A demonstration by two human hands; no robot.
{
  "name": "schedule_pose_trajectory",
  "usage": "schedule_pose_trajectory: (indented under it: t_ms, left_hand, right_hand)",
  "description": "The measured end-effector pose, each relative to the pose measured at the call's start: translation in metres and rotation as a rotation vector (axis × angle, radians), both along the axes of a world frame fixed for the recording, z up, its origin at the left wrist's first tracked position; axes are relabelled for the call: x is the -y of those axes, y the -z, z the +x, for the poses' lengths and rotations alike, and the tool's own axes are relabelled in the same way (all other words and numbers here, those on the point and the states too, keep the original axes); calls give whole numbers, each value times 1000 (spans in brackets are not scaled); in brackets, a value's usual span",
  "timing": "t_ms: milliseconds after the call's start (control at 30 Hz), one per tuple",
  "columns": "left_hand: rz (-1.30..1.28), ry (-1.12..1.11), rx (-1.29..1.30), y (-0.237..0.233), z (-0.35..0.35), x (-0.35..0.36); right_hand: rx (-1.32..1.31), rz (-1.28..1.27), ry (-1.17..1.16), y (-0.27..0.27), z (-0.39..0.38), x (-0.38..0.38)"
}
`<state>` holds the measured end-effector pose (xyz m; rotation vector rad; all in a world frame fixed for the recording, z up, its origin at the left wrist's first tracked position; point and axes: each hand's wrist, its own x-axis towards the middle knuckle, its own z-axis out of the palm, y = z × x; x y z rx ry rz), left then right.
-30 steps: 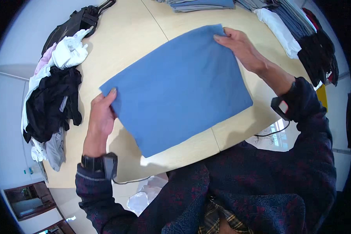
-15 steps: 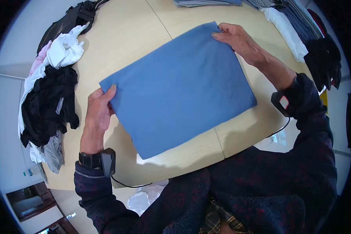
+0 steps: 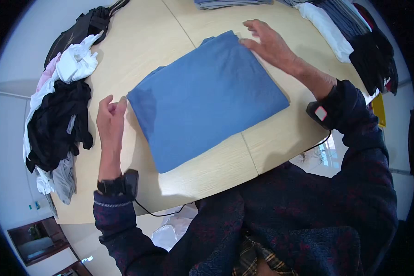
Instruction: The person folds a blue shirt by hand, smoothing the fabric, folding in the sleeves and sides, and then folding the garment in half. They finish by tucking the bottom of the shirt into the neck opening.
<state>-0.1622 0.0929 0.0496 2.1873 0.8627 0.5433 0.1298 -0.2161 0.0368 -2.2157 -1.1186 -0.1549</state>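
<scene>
A blue folded cloth (image 3: 207, 101) lies tilted on the light wooden table (image 3: 216, 172), its far edge slightly uneven. My left hand (image 3: 111, 120) is just beside the cloth's left corner, fingers apart and holding nothing. By the far right corner, my right hand (image 3: 270, 46) is raised with thumb and fingers spread, nothing between them. Both wrists carry dark straps with small devices.
Along the left edge lie a black garment (image 3: 60, 124), white cloth (image 3: 77, 60) and a black bag (image 3: 83, 30). Folded blue-grey cloth (image 3: 232, 3) sits at the far edge. Rolled white cloth (image 3: 325, 32) and dark garments (image 3: 375, 60) are at the right.
Both hands have let go of the blue cloth and opened. The cloth now rests a little farther up the table, and its far edge shows uneven layers.
</scene>
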Motion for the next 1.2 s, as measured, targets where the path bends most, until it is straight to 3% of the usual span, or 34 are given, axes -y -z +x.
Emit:
schedule_pose_trajectory:
  t_ms: [33,67,167,200,300,400,533,867,967,1067,1200]
  left_hand:
    - [212,56,23,-6,-2,11]
    - [84,96,45,-7,-3,31]
    - [410,453,-124,-4,5,80]
    - [558,547,-199,-1,9,91]
    - [666,630,-319,7,17,105]
    - [668,596,-482,17,22,101]
    - [695,600,-396,28,21,98]
    - [706,598,-412,26,23,93]
    - [597,618,-386,15,20,92]
    - [571,630,-323,2,22,104]
    - [613,583,-424,14,30,110]
  right_hand:
    - [118,10,-70,1,-7,2]
    - [234,19,-140,3,-17,2]
    - [405,-104,-240,9,-62,-12]
    - [391,-148,-267,6,-71,-16]
    - [349,-294,-308,5,-78,-23]
    - [335,-393,-247,20,-58,-28]
    - [322,-359,-165,42,-47,-25]
    - [355,-456,-155,39,-42,-29]
    - [162,-444,-197,7,-46,-29]
    - [376,-223,-337,-5,-54,-35]
    - [451,-211,-304,21,-41,-48]
